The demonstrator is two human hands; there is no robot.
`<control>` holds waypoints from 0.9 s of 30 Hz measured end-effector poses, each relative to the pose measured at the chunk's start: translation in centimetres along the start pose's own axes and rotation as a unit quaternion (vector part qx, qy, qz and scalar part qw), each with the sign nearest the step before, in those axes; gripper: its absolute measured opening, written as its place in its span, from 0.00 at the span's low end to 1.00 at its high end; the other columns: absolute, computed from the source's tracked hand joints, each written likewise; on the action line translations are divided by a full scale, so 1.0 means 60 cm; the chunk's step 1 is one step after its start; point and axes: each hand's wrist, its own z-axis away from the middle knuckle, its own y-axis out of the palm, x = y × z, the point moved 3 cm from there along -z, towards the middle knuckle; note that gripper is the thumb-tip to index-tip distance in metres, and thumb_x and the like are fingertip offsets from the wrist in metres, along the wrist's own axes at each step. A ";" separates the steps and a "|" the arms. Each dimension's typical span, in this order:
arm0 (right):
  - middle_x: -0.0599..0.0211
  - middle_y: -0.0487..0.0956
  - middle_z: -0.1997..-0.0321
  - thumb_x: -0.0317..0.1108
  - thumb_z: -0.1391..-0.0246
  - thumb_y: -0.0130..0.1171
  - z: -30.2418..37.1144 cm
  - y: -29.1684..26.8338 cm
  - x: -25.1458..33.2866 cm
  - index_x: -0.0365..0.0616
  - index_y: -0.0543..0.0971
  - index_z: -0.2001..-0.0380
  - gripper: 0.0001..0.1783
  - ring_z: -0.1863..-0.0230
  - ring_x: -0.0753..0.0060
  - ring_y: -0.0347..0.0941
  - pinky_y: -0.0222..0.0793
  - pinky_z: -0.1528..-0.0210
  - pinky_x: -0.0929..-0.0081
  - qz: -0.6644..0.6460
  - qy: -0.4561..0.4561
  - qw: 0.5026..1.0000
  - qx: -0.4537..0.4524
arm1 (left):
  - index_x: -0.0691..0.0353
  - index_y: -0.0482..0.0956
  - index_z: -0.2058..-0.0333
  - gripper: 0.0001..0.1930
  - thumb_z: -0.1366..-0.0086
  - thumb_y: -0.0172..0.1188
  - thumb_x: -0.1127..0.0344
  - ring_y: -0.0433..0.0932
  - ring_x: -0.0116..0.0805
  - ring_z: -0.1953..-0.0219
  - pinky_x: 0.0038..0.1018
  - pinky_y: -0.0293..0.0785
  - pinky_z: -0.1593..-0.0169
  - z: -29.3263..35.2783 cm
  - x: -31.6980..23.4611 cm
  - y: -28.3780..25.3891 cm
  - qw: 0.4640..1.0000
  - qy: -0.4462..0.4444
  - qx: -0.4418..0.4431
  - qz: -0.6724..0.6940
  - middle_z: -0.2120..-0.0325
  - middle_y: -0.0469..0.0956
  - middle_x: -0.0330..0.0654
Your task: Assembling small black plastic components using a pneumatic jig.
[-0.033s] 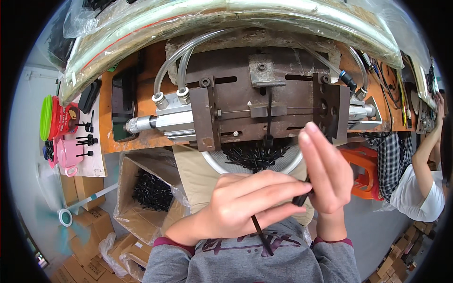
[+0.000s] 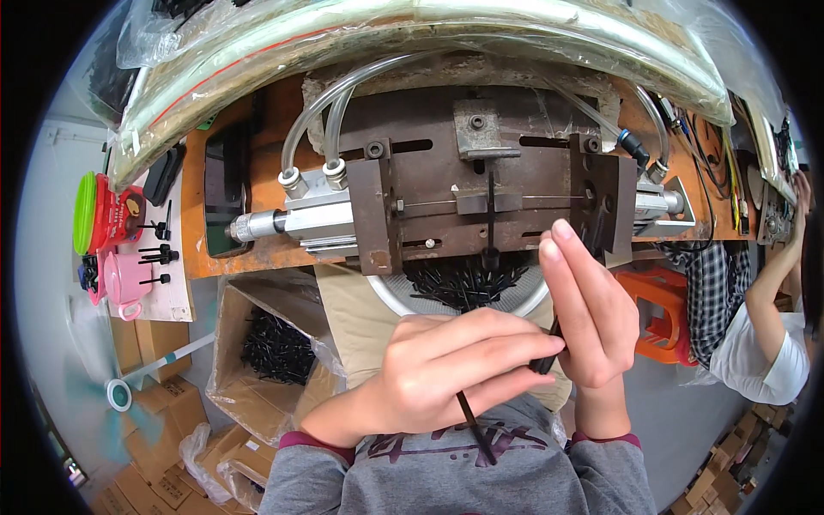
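My left hand is closed around a thin black plastic rod, whose lower end sticks out below the fingers. At its fingertips is a dark thick-headed part, pressed between both hands. My right hand meets it from the right, two fingers stretched upward and the thumb hidden; it seems to pinch the dark part. Beyond the hands, another black rod lies across a small metal block in the brown metal fixture, its knobbed end toward me. Below the fixture, a white basket holds many black rods.
Air cylinders with clear hoses flank the fixture. A plastic-lined carton of black parts stands at left, near a pink cup and a fan. At right are an orange stool and another person.
My right hand has shifted very slightly left, with the dark part tilting a little at the fingertips. My left hand stays in place.
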 end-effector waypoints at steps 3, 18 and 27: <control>0.40 0.79 0.53 0.20 0.57 0.63 0.000 0.011 -0.018 0.26 0.80 0.57 0.20 0.61 0.57 0.81 0.79 0.63 0.73 0.014 -0.030 0.998 -0.054 | 0.61 0.86 0.64 0.16 0.55 0.76 0.71 0.83 0.31 0.72 0.23 0.79 0.71 0.000 0.005 -0.004 0.998 0.036 -0.034 -0.033 0.67 0.83 0.42; 0.27 0.63 0.38 0.53 0.47 0.65 0.036 -0.018 -0.031 0.30 0.57 0.37 0.47 0.42 0.35 0.70 0.70 0.41 0.52 -0.307 0.202 0.915 -0.169 | 0.62 0.84 0.67 0.13 0.55 0.72 0.71 0.77 0.28 0.81 0.22 0.70 0.78 -0.014 0.044 0.006 0.914 0.031 -0.031 -0.403 0.54 0.82 0.43; 0.33 0.70 0.42 0.20 0.62 0.73 0.042 -0.042 -0.034 0.34 0.75 0.61 0.22 0.49 0.50 0.77 0.79 0.53 0.66 -0.270 0.195 0.941 -0.066 | 0.62 0.84 0.68 0.13 0.55 0.72 0.71 0.78 0.29 0.80 0.22 0.70 0.78 -0.012 0.048 0.004 0.923 0.027 -0.038 -0.381 0.54 0.82 0.43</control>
